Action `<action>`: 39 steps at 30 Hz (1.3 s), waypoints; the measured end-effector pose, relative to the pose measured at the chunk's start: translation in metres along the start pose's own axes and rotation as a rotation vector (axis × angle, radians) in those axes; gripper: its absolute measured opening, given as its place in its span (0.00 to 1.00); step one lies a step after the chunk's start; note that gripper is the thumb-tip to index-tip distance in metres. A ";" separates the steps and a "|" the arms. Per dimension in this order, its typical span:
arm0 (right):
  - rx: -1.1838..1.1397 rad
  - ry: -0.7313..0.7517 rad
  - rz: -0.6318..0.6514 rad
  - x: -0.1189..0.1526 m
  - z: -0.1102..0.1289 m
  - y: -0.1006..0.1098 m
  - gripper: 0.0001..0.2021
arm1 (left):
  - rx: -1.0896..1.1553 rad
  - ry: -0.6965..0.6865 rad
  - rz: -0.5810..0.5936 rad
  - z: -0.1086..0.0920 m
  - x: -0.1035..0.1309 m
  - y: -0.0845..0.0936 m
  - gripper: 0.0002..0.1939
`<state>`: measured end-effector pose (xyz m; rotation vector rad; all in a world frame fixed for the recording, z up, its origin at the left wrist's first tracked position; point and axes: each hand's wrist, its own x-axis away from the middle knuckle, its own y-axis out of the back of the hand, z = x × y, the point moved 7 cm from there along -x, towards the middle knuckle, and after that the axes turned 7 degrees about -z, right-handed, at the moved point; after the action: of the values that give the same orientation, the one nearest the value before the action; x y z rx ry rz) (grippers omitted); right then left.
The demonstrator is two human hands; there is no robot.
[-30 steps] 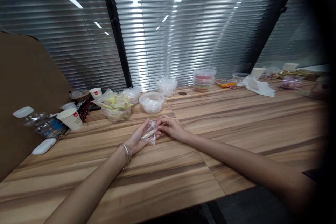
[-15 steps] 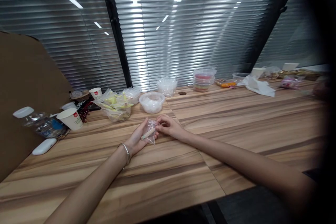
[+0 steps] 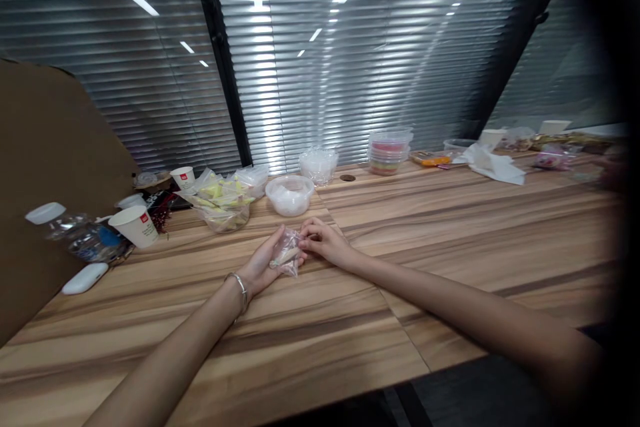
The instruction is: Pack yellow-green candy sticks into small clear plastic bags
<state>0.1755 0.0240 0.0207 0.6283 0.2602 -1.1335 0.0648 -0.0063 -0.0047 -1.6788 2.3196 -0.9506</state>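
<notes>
A small clear plastic bag [image 3: 287, 255] with a pale, stick-like item inside rests in my left hand [image 3: 260, 265], whose thumb and fingers curl around it. My right hand [image 3: 325, 245] pinches the bag's right edge between thumb and fingertips. Just beyond my hands stands a round clear plastic bowl [image 3: 290, 197] with whitish contents. Left of it, another clear bowl [image 3: 227, 217] is heaped with bags holding yellow pieces [image 3: 220, 188]. What exactly the pale item is, I cannot make out.
At the left lie a plastic bottle [image 3: 90, 240], a paper cup [image 3: 134, 227] and a white oval case [image 3: 85, 278]. Stacked clear bowls [image 3: 319, 167] and lidded tubs [image 3: 389, 153] stand by the blinds. White tissue [image 3: 495, 165] and small packets [image 3: 555, 157] are at the right.
The bag has shifted slightly and looks more crumpled in my fingers. Both hands stay in nearly the same place.
</notes>
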 end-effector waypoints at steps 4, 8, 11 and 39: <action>0.017 0.000 0.006 0.001 0.000 0.000 0.10 | -0.004 0.017 0.007 0.001 0.001 -0.001 0.21; 0.020 0.013 0.010 0.001 -0.001 -0.001 0.11 | 0.003 0.004 -0.006 0.000 0.001 -0.001 0.19; 0.027 0.008 -0.016 0.000 -0.003 0.000 0.11 | 0.013 -0.010 0.014 -0.001 0.000 -0.002 0.20; -0.217 -0.096 -0.251 -0.004 -0.012 0.013 0.13 | 0.018 -0.197 -0.046 -0.012 0.002 0.000 0.18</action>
<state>0.1873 0.0373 0.0173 0.3537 0.3820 -1.3512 0.0583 -0.0032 0.0057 -1.7401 2.1484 -0.7716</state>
